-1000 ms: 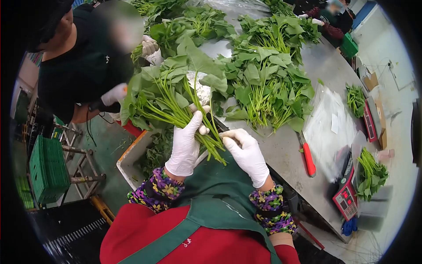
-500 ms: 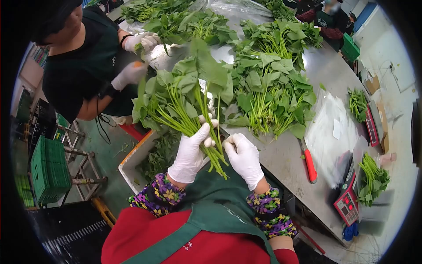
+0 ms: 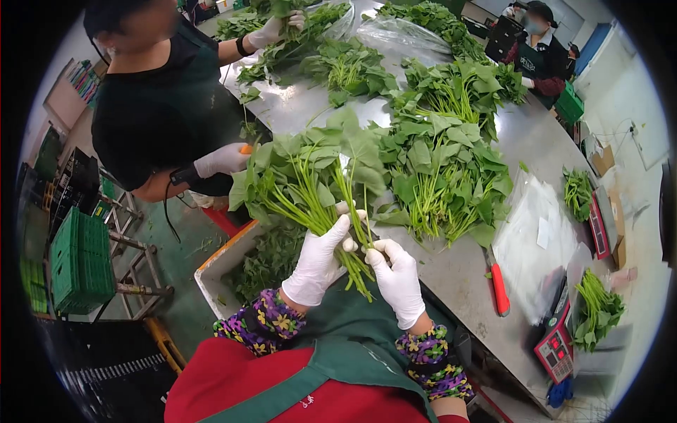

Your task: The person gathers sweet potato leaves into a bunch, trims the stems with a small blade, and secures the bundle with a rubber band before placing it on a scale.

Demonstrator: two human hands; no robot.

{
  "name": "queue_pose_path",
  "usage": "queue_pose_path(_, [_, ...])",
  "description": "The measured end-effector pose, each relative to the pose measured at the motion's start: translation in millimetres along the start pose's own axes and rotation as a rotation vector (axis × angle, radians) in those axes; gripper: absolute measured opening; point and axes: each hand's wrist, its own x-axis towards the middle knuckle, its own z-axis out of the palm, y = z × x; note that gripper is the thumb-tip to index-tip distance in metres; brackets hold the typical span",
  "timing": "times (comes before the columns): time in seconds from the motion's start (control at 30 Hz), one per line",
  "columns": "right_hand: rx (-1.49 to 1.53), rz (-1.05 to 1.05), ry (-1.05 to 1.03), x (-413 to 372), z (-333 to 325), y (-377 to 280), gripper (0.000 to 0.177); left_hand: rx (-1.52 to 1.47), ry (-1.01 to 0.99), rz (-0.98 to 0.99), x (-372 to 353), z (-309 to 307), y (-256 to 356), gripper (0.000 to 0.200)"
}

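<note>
My left hand (image 3: 317, 262), in a white glove, is wrapped round the stems of a bunch of leafy greens (image 3: 303, 185), its leaves pointing away from me. My right hand (image 3: 396, 278), also gloved, is pinched at the right side of the stems, and a thin stem runs down to its fingertips. Beyond them, piles of the same greens (image 3: 441, 169) lie on the metal table (image 3: 465, 296). A knife with a red handle (image 3: 499, 289) rests on the table, right of my right hand.
Clear plastic bags (image 3: 532, 236) and a red scale (image 3: 555, 350) are at the right. A white bin (image 3: 208, 285) of greens stands below the bunch. One co-worker (image 3: 162, 106) is at the left; another (image 3: 541, 53) is at the far right.
My right hand has come against the stems in my left hand. The left co-worker's far hand has moved away over the table with greens. The view has shifted slightly.
</note>
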Motion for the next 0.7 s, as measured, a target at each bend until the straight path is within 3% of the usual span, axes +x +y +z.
queue_pose_path(0.4, [0.256, -0.052, 0.305, -7, -6, -7, 0.009, 0.122, 0.029, 0.019, 1, -10, -4, 0.035])
queue_pose_path(0.47, [0.002, -0.279, 0.329, -7, -5, -6, 0.002, 0.126, -0.018, 0.042, -1, -11, -5, 0.037])
queue_pose_path(0.6, [-0.467, -0.474, 0.079, -6, 2, -5, 0.007, 0.162, -0.121, 0.163, -6, -1, -6, 0.044])
queue_pose_path(0.7, [-0.48, -0.419, 0.015, -7, 5, -1, 0.007, 0.224, -0.145, 0.122, -4, -10, -5, 0.044])
